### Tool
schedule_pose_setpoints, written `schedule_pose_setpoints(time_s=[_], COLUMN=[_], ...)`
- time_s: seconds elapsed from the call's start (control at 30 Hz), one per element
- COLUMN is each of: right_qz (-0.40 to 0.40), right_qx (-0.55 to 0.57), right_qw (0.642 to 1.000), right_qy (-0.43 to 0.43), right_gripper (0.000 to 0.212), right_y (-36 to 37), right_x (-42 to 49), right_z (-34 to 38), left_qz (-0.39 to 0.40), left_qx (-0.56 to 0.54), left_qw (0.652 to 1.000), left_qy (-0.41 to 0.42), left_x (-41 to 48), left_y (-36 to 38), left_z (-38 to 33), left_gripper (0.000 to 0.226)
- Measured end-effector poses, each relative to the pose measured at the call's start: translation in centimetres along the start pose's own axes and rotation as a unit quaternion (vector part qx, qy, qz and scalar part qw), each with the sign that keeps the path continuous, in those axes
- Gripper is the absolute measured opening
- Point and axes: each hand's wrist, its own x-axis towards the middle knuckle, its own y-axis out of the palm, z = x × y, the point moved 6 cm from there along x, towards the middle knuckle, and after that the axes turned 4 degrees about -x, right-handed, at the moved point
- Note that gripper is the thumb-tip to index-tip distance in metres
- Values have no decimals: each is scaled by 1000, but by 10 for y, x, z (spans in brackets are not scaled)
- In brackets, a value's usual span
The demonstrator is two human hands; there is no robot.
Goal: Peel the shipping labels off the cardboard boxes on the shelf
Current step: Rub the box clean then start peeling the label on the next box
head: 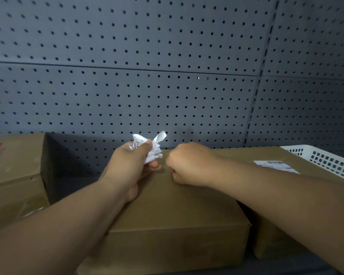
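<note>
My left hand [130, 165] grips a crumpled white shipping label [149, 145] above the far part of the middle cardboard box [167, 215]. My right hand [189, 163] rests as a closed fist on the same box top, just right of the left hand; nothing shows in it. To the right, another cardboard box [244, 155] carries a flat white label [276, 165] with a barcode, still stuck on its top. A third cardboard box [14, 169] stands at the left, with a faint red mark on its top.
A grey pegboard wall [167, 76] backs the shelf. A white perforated plastic basket [326, 161] sits at the far right, on or behind the right box. A dark gap separates the left box from the middle one.
</note>
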Motion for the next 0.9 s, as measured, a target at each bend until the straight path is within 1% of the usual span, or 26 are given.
schedule_pose_setpoints(time_s=[0.1, 0.2, 0.27, 0.33, 0.43, 0.5, 0.7, 0.8, 0.9], right_qz=[24, 53, 23, -13, -10, 4, 50, 50, 65], right_qx=[65, 145, 203, 250, 284, 278, 203, 148, 104], right_qw=[998, 987, 975, 959, 950, 954, 976, 987, 991], right_qy=[4, 35, 87, 132, 131, 109, 54, 45, 53], right_gripper=[8, 17, 13, 16, 17, 14, 17, 21, 29], right_y=[1, 1, 2, 5, 10, 10, 7, 2, 0], right_x=[-2, -9, -11, -11, -10, -9, -7, -5, -2], right_z=[-3, -18, -38, -53, -55, -48, -28, -20, -14], left_qz=[3, 4, 2, 3, 3, 1, 1, 3, 2], left_qx=[-3, -9, -15, -16, -17, -10, -9, -8, -8], left_qw=[1000, 1000, 1000, 1000, 1000, 1000, 1000, 1000, 1000], left_qy=[2, 2, 1, -1, -2, -1, 5, 6, 7], left_x=[0, 0, 0, 1, 1, 1, 1, 0, 0], left_y=[0, 0, 0, 0, 1, 1, 0, 0, 1], left_z=[-1, -2, -1, -1, 0, 0, -1, -1, -1], left_gripper=[18, 18, 16, 15, 15, 16, 16, 17, 17])
